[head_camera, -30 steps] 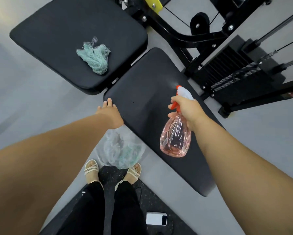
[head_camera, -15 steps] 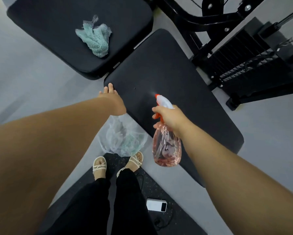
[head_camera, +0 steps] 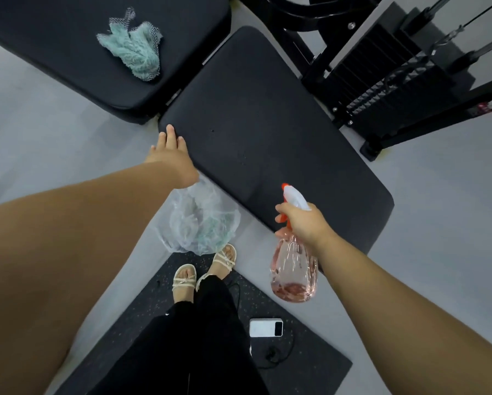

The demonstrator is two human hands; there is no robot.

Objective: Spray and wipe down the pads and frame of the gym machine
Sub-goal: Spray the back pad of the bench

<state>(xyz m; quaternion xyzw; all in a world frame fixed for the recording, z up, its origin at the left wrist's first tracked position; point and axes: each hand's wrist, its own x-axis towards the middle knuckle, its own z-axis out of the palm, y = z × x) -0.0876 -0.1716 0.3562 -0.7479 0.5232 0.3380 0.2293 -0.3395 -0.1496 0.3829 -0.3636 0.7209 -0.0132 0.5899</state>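
Observation:
Two black pads fill the upper half of the head view: a long bench pad point(head_camera: 267, 124) in the middle and a second pad point(head_camera: 53, 44) at the upper left. A crumpled teal cloth point(head_camera: 136, 54) lies on the second pad. My right hand point(head_camera: 304, 223) grips the neck of a pink spray bottle point(head_camera: 293, 275), nozzle pointing at the long pad's near end, one finger on the orange trigger. My left hand point(head_camera: 170, 152) rests with straight fingers on the long pad's left corner. The black machine frame point(head_camera: 304, 12) stands behind the pads.
A weight stack point(head_camera: 381, 72) with cables sits at the upper right, its base rail point(head_camera: 438, 121) reaching across the grey floor. A clear plastic bag point(head_camera: 202, 223) lies by my feet. A white phone point(head_camera: 266, 327) and cable lie on the dark floor mat point(head_camera: 310, 363).
My right hand has drawn the spray bottle back along the long pad toward its near end. My left hand has kept its place on the pad's corner. The camera has tilted further down.

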